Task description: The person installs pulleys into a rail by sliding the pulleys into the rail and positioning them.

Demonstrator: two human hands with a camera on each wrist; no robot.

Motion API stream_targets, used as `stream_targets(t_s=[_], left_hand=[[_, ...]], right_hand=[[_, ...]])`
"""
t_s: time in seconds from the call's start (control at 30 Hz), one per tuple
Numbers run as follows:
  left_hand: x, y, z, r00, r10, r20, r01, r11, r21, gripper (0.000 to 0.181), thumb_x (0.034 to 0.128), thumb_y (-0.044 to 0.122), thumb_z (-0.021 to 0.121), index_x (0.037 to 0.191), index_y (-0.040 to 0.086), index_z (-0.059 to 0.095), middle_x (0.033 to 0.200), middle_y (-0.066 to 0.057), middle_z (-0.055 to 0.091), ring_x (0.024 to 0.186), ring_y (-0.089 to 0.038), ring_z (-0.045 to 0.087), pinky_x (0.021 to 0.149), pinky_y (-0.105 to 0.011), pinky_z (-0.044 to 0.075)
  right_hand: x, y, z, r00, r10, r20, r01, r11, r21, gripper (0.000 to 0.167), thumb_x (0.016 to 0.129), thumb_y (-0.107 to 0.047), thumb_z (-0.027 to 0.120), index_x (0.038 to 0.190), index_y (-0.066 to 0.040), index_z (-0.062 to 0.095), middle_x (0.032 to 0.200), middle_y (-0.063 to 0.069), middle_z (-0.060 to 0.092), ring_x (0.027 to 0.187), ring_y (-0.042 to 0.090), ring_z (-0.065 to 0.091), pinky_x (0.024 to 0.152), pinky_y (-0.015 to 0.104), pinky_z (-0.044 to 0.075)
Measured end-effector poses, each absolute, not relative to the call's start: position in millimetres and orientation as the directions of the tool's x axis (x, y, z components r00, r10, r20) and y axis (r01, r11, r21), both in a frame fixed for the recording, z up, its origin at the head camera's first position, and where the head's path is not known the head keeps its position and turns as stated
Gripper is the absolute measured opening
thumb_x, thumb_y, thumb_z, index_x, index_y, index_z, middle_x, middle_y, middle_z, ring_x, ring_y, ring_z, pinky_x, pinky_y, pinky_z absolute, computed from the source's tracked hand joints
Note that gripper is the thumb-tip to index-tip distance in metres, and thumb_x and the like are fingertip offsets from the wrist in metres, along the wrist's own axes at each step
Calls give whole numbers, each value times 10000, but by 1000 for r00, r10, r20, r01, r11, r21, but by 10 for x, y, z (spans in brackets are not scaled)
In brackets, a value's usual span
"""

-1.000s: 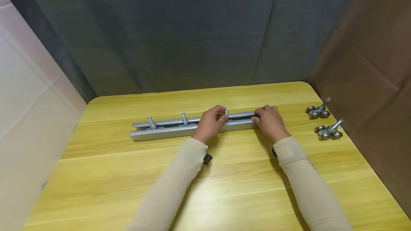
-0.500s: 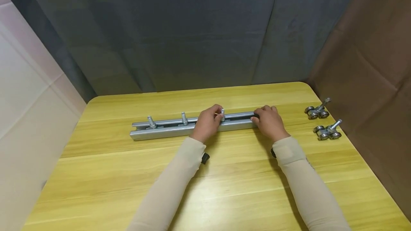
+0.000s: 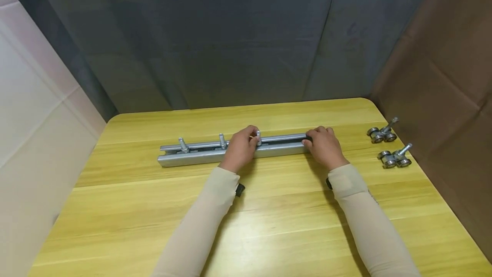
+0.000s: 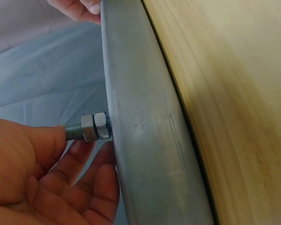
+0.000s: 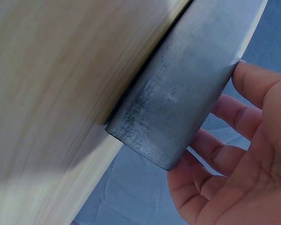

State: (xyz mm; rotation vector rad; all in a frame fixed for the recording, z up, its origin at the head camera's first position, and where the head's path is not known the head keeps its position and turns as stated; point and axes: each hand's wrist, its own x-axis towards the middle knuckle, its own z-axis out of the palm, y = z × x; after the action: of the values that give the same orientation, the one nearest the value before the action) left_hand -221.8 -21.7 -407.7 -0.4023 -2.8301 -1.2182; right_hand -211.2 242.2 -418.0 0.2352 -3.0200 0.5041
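Observation:
A grey metal channel rail [image 3: 192, 158] lies across the table with its slot facing up. My left hand [image 3: 239, 148] pinches the threaded bolt [image 4: 74, 132] of a roller trolley whose wheels are hidden inside the rail. Two nuts [image 4: 94, 126] sit on that bolt, close to the rail's edge. At the rail's right end, my right hand [image 3: 324, 148] grips the channel, thumb on the near side and fingers at the far side and end. Further left, two more trolley bolts, one at the middle [image 3: 222, 141] and one near the left end [image 3: 183, 145], stand up from the slot.
Two loose trolleys, a rear one [image 3: 382, 134] and a front one [image 3: 394, 158], rest at the table's right edge with their bolts tilted. The wooden table [image 3: 284, 225] is bounded by a dark cloth [image 3: 215, 46] behind and a brown cloth [image 3: 453, 67] at right.
My left hand has slid leftward along the rail, carrying the pinched trolley bolt closer to the middle one. My right hand keeps its grip on the rail's right end.

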Motion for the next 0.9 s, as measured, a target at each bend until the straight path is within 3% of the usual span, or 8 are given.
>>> stream_targets(t_s=[0.9], left_hand=[[-2150,-512,-4092,-975,155,158,221,678,701,93,1031,125,541,1081,77,603,1075,-118,667,974,-266,622,860,-429,512]], right_hand=[[-2102,2416,-4174,-983,-147,115,-176,934,-312,386,1016,-259,589,1277,23,626,1254,259,567,1138,444,455,915,563,440]])
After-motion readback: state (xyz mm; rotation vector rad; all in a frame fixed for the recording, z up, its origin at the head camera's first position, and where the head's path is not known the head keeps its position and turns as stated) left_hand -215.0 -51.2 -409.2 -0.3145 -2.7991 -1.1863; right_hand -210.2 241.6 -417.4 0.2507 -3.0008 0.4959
